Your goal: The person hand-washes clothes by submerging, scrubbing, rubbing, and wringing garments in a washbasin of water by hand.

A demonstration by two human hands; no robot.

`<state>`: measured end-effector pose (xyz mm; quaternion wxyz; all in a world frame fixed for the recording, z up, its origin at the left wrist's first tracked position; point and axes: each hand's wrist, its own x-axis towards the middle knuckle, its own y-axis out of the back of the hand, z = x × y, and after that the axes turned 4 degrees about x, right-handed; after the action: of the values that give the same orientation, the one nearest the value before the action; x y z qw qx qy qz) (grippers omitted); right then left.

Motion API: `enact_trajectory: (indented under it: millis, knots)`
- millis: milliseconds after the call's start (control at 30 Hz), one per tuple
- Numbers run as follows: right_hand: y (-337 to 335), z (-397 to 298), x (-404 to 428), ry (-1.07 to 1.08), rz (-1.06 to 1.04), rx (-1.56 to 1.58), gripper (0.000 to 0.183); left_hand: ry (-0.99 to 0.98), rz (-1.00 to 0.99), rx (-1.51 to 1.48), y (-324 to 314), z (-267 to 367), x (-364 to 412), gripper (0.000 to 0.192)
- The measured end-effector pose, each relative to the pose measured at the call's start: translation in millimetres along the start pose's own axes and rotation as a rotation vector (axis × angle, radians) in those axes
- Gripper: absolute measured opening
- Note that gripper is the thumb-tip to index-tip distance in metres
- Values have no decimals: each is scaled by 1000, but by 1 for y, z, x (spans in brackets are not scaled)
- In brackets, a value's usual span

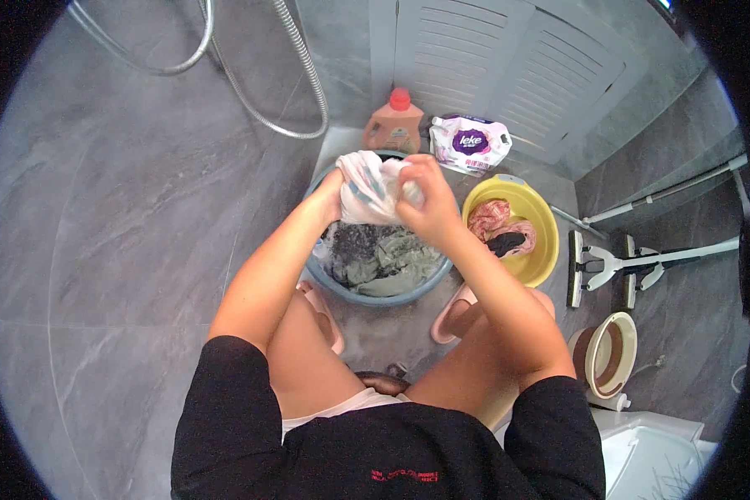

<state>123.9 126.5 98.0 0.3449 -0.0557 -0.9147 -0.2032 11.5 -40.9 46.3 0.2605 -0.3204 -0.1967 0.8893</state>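
A bunched white cloth with a blue-green pattern (pixel 367 190) is held above a round blue basin (pixel 380 300). My left hand (pixel 332 192) grips its left side, the fingers mostly hidden behind the fabric. At the cloth's right end, my right hand (pixel 428 200) is closed on it with bent fingers. Below both hands, grey-green fabric (pixel 384 265) and darker fabric lie in water in the basin. To the right stands a yellow basin (pixel 549 250) with red-patterned cloth (pixel 489 215), pinkish cloth and a black piece inside.
Behind the blue basin stand a pink detergent bottle (pixel 397 125) and a white and purple refill pouch (pixel 470 145). A metal shower hose (pixel 300 50) hangs at upper left. Squeegee-like mop heads (pixel 576 269) and a cream and brown bucket (pixel 611 356) are at right. Pink slippers (pixel 451 315) flank the basin.
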Motion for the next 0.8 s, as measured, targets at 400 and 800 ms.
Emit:
enact_trajectory:
  millis: [400,800]
  knots:
    - [-28,-27,-53,493,-862,-234,9,486,-576,1169,10,-74,32,16]
    - [-45,-9,-50,313,-823,-328,50,58,107,1890,1,-48,47,34]
